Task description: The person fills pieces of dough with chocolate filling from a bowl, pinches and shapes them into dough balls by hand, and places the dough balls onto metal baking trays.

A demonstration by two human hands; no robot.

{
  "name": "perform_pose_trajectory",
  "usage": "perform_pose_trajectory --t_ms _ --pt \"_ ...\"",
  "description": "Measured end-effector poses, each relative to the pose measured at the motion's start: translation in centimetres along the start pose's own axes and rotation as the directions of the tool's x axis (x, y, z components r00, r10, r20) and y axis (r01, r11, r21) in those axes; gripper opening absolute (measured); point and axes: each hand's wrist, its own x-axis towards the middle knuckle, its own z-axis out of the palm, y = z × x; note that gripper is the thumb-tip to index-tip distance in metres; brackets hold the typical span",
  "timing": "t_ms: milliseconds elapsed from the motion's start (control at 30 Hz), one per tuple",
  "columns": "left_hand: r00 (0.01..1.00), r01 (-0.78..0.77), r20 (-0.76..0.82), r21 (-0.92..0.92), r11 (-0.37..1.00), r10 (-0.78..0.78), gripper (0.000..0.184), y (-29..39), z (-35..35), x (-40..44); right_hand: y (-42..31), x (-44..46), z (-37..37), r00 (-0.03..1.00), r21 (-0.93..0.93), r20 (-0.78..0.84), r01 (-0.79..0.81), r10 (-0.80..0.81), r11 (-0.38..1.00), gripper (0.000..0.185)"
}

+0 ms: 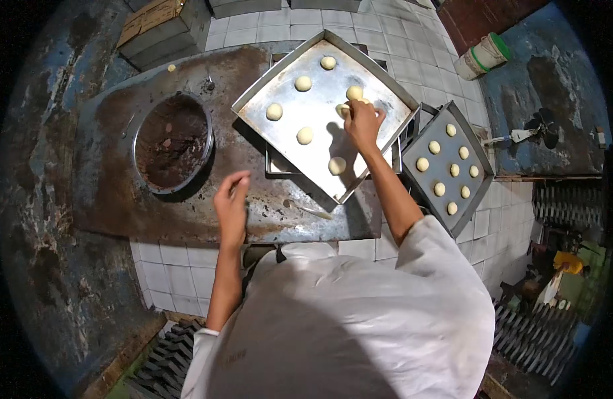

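Head: right hand seemingly touches dough.

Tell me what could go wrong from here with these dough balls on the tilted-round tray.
The right hand is in among closely spaced dough balls, so its fingers might dent one or push two together. The tray sits askew over the metalware beneath, its corners jutting past it, so a firm bump might shift it and set the balls rolling.
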Motion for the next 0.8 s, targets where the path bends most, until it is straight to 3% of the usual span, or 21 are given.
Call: perform_pose_trajectory --t_ms 33,67,133,200,233,267,333,367,400,467,500,533,600,667,700,733,767,800 --pt "0.993 -0.092 0.078 0.062 0.994 0.087 0.026 1.1 1.3 0.9 -1.7 -1.3 -1.7 1.000 0.119 0.011 -0.003 0.002 0.993 0.019" --pt "0.984 -0.147 0.112 0.052 0.988 0.141 0.026 2.0 2.9 1.6 -3.0 -2.3 -3.2 0.976 0.440 0.212 -0.148 0.058 0.886 0.020" --pt "0.961 -0.191 0.209 0.036 0.981 0.179 0.034 3.5 5.4 2.8 -5.8 -4.8 -4.6 0.916 0.757 0.398 -0.302 -0.043 0.579 0.021" --pt "0.956 -0.102 0.270 -0.067 0.992 0.117 0.031 3.9 6.8 3.2 -9.1 -6.5 -7.2 0.820 0.767 0.566 -0.488 -0.081 0.418 0.023" --pt "0.957 -0.097 0.270 -0.059 0.993 0.110 0.031 3.6 6.8 3.3 -10.3 -7.5 -7.0 0.841 0.842 0.527 -0.495 -0.125 0.216 0.029" --pt "0.968 -0.006 0.249 -0.121 0.993 0.036 0.028 2.9 6.6 3.2 -11.1 -8.0 -7.4 0.838 0.840 0.532 -0.503 -0.122 0.206 0.029" --pt "0.970 0.098 0.236 -0.174 0.980 -0.055 0.025 2.2 6.1 2.7 -12.8 -8.7 -8.4 0.761 0.756 0.644 -0.649 -0.085 -0.085 0.031" --pt "0.971 0.113 0.230 -0.185 0.976 -0.069 0.022 1.7 5.7 2.4 -13.1 -9.9 -6.2 0.788 0.788 0.612 -0.615 0.057 0.030 0.035" --pt "0.971 0.133 0.224 -0.199 0.971 -0.087 0.020 1.2 5.5 1.9 -13.4 -11.0 -2.5 0.839 0.767 0.509 -0.544 0.195 0.340 0.033" --pt "0.944 0.216 0.296 -0.225 0.950 -0.144 0.023 -1.4 4.4 1.5 -16.4 -12.6 -1.5 0.918 0.664 0.202 -0.384 0.340 0.641 0.027" --pt "0.891 0.366 0.402 -0.368 0.855 -0.209 0.026 -2.4 3.6 1.4 -16.1 -13.6 0.7 0.922 0.644 0.214 -0.380 0.322 0.664 0.019" --pt "0.827 0.505 0.509 -0.481 0.717 -0.241 0.029 -2.9 2.6 1.5 -15.1 -15.2 2.9 0.982 0.580 0.132 -0.190 0.138 0.792 0.022" --pt "0.788 0.577 0.551 -0.504 0.643 -0.275 0.031 -3.2 0.4 0.7 -14.8 -17.1 5.0 0.945 0.630 0.320 -0.261 0.062 0.731 0.028" --pt "0.750 0.645 0.609 -0.583 0.495 -0.260 0.035 -4.1 -1.7 0.0 -13.2 -20.4 9.8 0.793 0.777 0.605 -0.606 0.065 0.171 0.036" --pt "0.723 0.662 0.661 -0.581 0.474 -0.199 0.039 -4.9 -3.3 0.0 -14.3 -20.1 7.4 0.496 0.507 0.862 -0.840 0.106 -0.194 0.040" --pt "0.757 0.625 0.644 -0.667 0.405 -0.107 0.042 -4.6 -4.4 -0.4 -11.1 -21.7 9.6 0.541 0.536 0.834 -0.841 0.111 0.074 0.042" --pt "0.794 0.608 0.562 -0.718 0.339 -0.233 0.044 -5.6 -5.6 -0.2 -10.8 -22.3 9.1 0.725 0.405 0.653 -0.578 0.219 0.708 0.039" --pt "0.804 0.576 0.474 -0.772 0.270 -0.360 0.045 -6.6 -7.2 -0.1 -10.1 -23.8 8.8 0.913 0.050 0.405 -0.081 0.054 0.995 0.031"
